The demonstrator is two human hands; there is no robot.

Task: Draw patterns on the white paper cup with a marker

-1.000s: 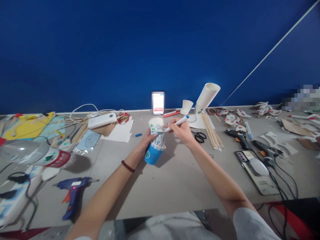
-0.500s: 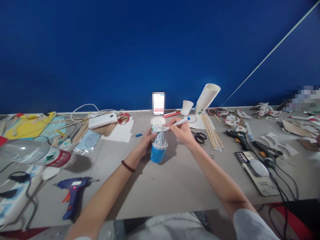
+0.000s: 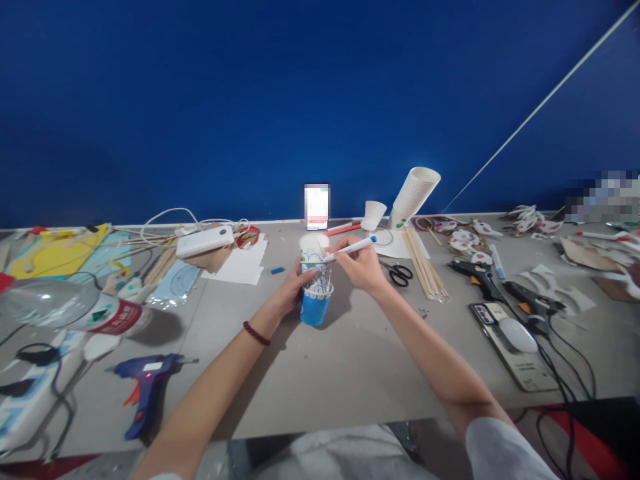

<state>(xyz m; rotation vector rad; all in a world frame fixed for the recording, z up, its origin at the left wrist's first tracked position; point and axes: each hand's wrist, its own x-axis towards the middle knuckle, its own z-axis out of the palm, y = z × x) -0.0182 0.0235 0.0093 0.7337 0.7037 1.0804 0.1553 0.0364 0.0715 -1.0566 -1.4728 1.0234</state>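
Note:
A white paper cup (image 3: 314, 258) with blue curved lines drawn on it sits in a blue-bottomed cup (image 3: 315, 311) standing on the table. My left hand (image 3: 299, 283) is closed around the left side of the white cup, thumb across its front. In my right hand (image 3: 357, 265) is a white marker (image 3: 356, 247) with a blue end, pinched between the fingers. The marker's tip meets the right side of the white cup or is very close to it. A small blue marker cap (image 3: 277, 271) lies on the table left of the cups.
A blue glue gun (image 3: 146, 383) and plastic bottle (image 3: 80, 307) lie at left. Behind the cups stands a lit phone screen (image 3: 317, 207). Black scissors (image 3: 400, 273), wooden sticks (image 3: 424, 263) and a tall stack of paper cups (image 3: 414, 197) are to the right, along with a phone (image 3: 525, 363).
My left thumb has shifted on the white cup, and the cup looks slightly turned. The marker and right hand have moved a little to the left.

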